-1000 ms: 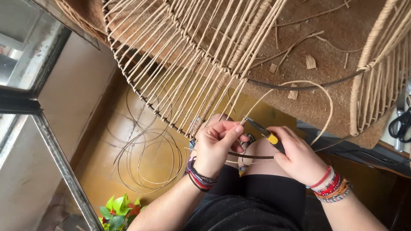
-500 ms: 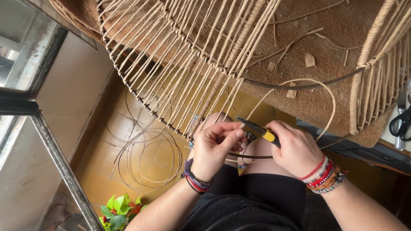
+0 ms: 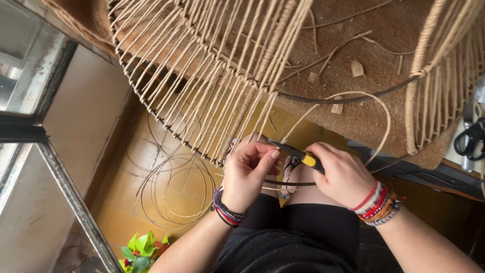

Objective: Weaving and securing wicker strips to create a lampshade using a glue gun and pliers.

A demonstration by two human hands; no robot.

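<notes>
A small cutter [image 3: 298,153] with a yellow and black handle lay gripped between both hands just below the lower rim of the woven wire frame [image 3: 212,86], over the person's bare knee. The right hand [image 3: 342,174] was closed around the cutter's yellow end, fingers curled tight over it. The left hand [image 3: 247,174] pinched the dark tip of the cutter between thumb and fingertips, its other fingers folded in; whether it also held a strand there could not be told. A thin dark rod [image 3: 290,183] ran level just beneath the cutter, crossing between the two hands.

Above the cutter, the frame's pale cords fanned down to the dark rim wire. A loose pale cord [image 3: 384,119] looped up and around to the right of the cutter. Both wrists wore stacked bead bracelets, the left ones [image 3: 226,211] dark, the right ones [image 3: 379,203] red and mixed colours. Left of the cutter and lower, coils of thin cane [image 3: 172,194] lay on the yellow tiled floor [image 3: 126,202]. Further below and left stood a green leafy plant [image 3: 144,248]. Far right of the cutter, black scissors [image 3: 470,139] rested on a ledge.
</notes>
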